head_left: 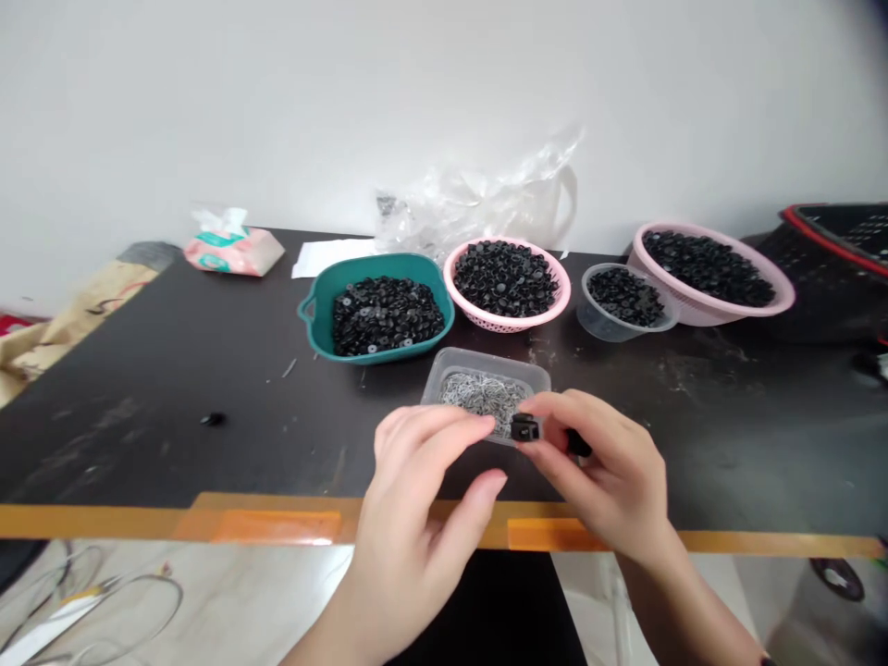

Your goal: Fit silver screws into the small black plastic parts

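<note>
My right hand (pixel 602 472) pinches a small black plastic part (pixel 525 427) between thumb and forefinger, and more black shows under its fingers. My left hand (pixel 423 490) is beside it with fingers curled, its fingertips almost touching the part; whether it holds anything I cannot make out. Both hands hover over the near edge of a clear plastic tub (pixel 486 365) filled with small silver metal springs or pins (pixel 482 393).
On the dark table (pixel 139 435) stand a teal bin (pixel 380 314), a pink basket (pixel 506 282), a clear bowl (pixel 624 301) and a larger pink basket (pixel 711 268), all holding black parts. A tissue pack (pixel 232 248), plastic bag (pixel 486 199) and stray black piece (pixel 215 419) lie about.
</note>
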Demonstrator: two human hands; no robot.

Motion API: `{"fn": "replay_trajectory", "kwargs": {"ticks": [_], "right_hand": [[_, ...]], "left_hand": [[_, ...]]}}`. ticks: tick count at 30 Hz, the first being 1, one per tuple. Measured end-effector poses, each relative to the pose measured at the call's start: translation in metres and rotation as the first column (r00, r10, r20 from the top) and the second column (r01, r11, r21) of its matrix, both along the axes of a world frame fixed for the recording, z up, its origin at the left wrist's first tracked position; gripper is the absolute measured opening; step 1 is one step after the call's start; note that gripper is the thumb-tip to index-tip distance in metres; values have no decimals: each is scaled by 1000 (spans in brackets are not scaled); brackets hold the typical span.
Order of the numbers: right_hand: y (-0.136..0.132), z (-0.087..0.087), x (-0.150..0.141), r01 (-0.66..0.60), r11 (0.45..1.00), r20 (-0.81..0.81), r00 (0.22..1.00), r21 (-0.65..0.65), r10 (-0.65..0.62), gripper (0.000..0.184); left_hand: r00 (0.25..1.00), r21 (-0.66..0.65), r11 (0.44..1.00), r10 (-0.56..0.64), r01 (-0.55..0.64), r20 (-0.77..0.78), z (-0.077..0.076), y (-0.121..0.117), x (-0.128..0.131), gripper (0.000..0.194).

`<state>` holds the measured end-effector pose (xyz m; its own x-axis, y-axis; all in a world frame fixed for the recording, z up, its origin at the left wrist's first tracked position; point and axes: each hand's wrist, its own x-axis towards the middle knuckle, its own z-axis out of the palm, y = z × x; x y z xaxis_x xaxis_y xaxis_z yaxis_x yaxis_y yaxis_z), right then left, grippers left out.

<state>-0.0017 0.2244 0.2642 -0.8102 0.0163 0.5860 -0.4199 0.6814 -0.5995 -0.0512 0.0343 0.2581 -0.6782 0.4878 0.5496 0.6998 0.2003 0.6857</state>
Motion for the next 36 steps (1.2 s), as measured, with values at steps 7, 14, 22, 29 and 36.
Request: {"fn": "replay_trajectory", "kwargs": {"ticks": [7, 14, 22, 29, 36], "right_hand": [[-25, 10, 12, -57, 998, 31, 998, 26, 56, 20], [-32, 13, 22, -73, 997, 46, 996, 18, 72, 20], [-34, 14, 27, -85, 996, 67, 994, -41, 87, 16], [-34, 10, 26, -85, 994, 87, 992, -67, 91, 14], [-32, 6, 22, -82, 993, 100, 991, -84, 91, 16]], "left_hand": [[983, 129, 992, -36, 13, 178, 5, -12, 12, 18], [980, 172, 985, -36, 2, 197, 5, -16, 20, 15], [984, 176, 984, -45, 15, 171, 8, -14, 24, 12], [978, 174, 985, -42, 6, 203, 5, -14, 24, 13], [972, 160, 987, -33, -5, 232, 2, -14, 23, 12]]}}
